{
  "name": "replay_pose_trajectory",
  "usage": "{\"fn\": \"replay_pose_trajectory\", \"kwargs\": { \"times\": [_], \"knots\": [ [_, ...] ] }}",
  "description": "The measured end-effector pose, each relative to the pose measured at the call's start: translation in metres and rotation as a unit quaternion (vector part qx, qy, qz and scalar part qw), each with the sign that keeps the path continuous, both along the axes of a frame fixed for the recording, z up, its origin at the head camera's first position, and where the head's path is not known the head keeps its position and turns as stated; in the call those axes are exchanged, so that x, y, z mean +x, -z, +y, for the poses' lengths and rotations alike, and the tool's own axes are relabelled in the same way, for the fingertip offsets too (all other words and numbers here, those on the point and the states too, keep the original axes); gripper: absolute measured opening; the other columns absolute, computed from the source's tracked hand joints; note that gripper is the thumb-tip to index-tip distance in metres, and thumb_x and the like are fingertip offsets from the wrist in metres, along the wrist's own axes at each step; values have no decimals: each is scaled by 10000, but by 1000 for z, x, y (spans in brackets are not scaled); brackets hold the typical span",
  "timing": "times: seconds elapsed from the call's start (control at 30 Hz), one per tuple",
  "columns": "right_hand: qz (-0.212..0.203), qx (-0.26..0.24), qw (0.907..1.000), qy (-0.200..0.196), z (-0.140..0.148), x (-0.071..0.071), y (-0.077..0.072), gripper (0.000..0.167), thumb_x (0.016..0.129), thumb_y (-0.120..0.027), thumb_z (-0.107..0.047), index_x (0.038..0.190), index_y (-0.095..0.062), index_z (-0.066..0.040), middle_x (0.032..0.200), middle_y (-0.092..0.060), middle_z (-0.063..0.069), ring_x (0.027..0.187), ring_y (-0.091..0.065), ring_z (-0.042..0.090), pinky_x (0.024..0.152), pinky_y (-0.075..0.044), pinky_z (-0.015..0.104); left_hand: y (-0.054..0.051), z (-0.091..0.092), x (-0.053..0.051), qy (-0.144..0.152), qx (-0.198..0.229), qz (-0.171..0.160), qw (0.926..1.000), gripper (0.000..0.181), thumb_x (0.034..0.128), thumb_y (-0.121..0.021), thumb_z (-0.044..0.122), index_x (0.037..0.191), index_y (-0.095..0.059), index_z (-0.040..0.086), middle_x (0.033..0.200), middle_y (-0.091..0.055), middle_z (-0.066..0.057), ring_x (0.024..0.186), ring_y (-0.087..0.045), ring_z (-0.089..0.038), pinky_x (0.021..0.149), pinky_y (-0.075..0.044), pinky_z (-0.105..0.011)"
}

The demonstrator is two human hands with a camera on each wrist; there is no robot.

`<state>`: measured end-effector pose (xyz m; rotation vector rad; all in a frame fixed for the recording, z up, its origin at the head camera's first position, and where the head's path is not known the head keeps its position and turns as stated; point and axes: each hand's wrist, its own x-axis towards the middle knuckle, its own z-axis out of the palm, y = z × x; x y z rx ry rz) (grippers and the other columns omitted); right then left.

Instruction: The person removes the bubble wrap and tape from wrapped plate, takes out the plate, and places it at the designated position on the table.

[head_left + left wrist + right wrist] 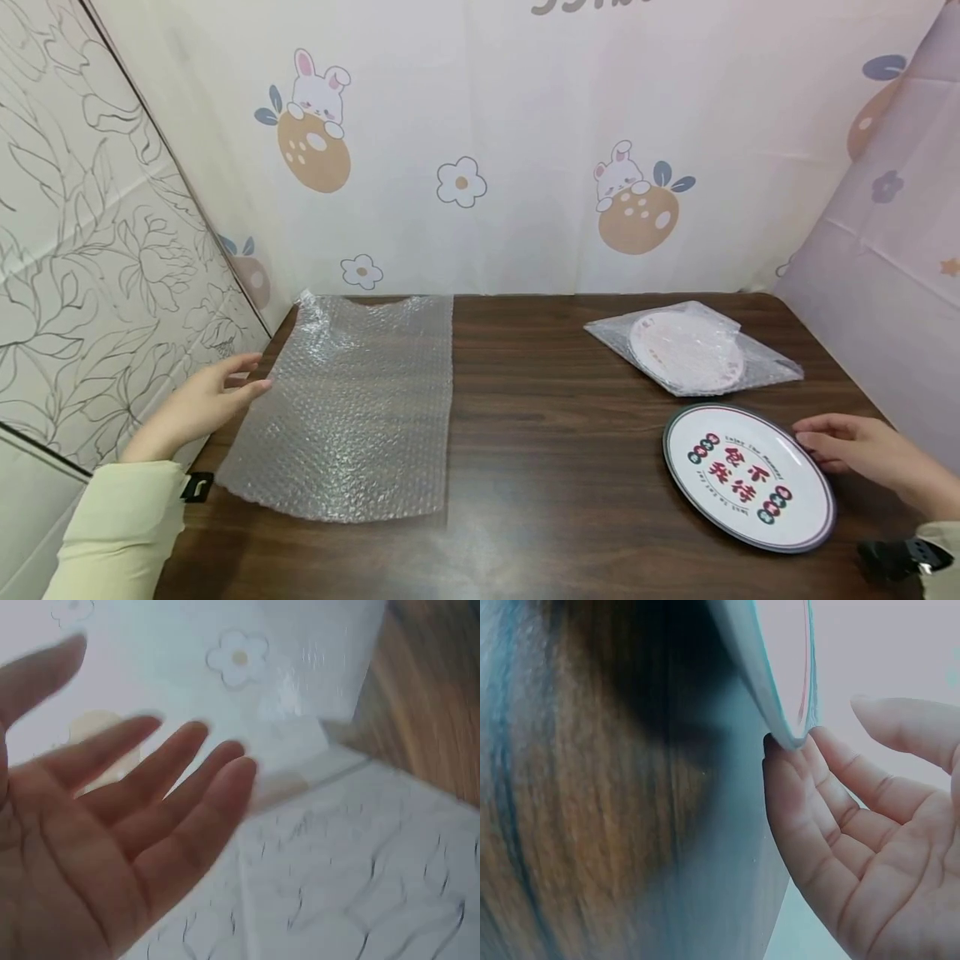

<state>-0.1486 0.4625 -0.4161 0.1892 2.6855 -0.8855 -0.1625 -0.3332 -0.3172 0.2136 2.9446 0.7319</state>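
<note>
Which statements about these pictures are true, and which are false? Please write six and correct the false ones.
1. A flat sheet of clear bubble wrap lies on the brown wood-grain table. True.
2. The bare left hand is by the sheet's left edge. True.
3. This hand grips the sheet. False: it holds nothing.
4. The bare right hand is at the rim of the round white plate with red characters. True.
5. The sheet lies right of the plate. False: it lies left.
6. The plate is wrapped. False: it is uncovered; the pale round object in clear bubble wrap lies beyond it.
</note>
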Motion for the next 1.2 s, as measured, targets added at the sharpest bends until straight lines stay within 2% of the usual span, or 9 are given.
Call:
{"fn": "replay_pose_trajectory", "kwargs": {
  "times": [0.17,0.37,0.43,0.53,0.6,0.67,0.8,1.07,1.2],
  "knots": [
    [-118,19,9999,-42,-1,-2,4,630,985,-573,-364,1271,-481,190,1112,-642,310,877,-663,170,667,-572,288,0,-17,10,411,-528,-518,9964,651,967,-590,391,1416,-437,-56,1365,-477,-381,1152,-543,-558,840,-489,-640],
    [-109,194,9997,-69,6,-4,12,597,960,-606,-348,1264,-514,158,1102,-650,290,843,-618,119,640,-542,284,16,-33,10,510,-586,-1248,9891,749,910,-679,328,1397,-375,-153,1300,-483,-427,1132,-532,-562,821,-524,-577],
    [-102,205,9997,-88,6,-5,14,568,955,-618,-312,1257,-518,158,1091,-649,290,834,-607,125,638,-535,289,24,-35,9,463,-525,-1351,9884,782,888,-709,286,1387,-345,-194,1251,-522,-416,1073,-589,-501,806,-545,-522],
    [-127,252,9996,-98,6,-5,15,523,951,-620,-255,1254,-519,160,1079,-648,282,831,-598,141,638,-526,287,36,-35,5,203,-204,-1683,9853,828,877,-717,206,1402,-251,-233,1087,-639,-317,842,-659,-335,706,-551,-430],
    [-115,266,9995,-130,5,-5,14,505,949,-621,-231,1245,-521,166,1069,-646,285,831,-595,154,637,-523,290,43,-34,3,-11,64,-1878,9822,837,872,-709,150,1412,-203,-240,919,-686,-187,685,-619,-199,611,-526,-347],
    [-96,286,9994,-154,4,-4,13,484,953,-609,-205,1243,-519,171,1063,-649,281,826,-593,151,633,-527,289,49,-33,2,-173,331,-2002,9790,820,865,-687,89,1420,-178,-237,772,-665,-93,564,-543,-145,542,-490,-312],
    [-70,244,9994,-226,2,-5,11,459,959,-586,-168,1242,-510,185,1071,-644,295,835,-603,141,642,-543,293,55,-34,-1,-234,488,-1912,9801,754,860,-658,22,1398,-206,-252,661,-616,-49,528,-517,-140,508,-487,-295],
    [-101,204,9993,-280,2,-6,11,456,957,-576,-154,1245,-503,192,1091,-634,312,841,-604,132,649,-549,285,56,-41,-3,-427,591,-1735,9821,722,869,-624,-33,1378,-179,-285,708,-646,-76,598,-585,-153,536,-532,-277],
    [-128,193,9994,-259,2,-5,10,468,959,-585,-171,1246,-503,190,1089,-637,306,839,-604,127,654,-553,289,56,-44,-4,-373,468,-1582,9856,688,875,-599,-38,1382,-199,-273,791,-627,-127,643,-577,-168,566,-533,-310]
  ]
}}
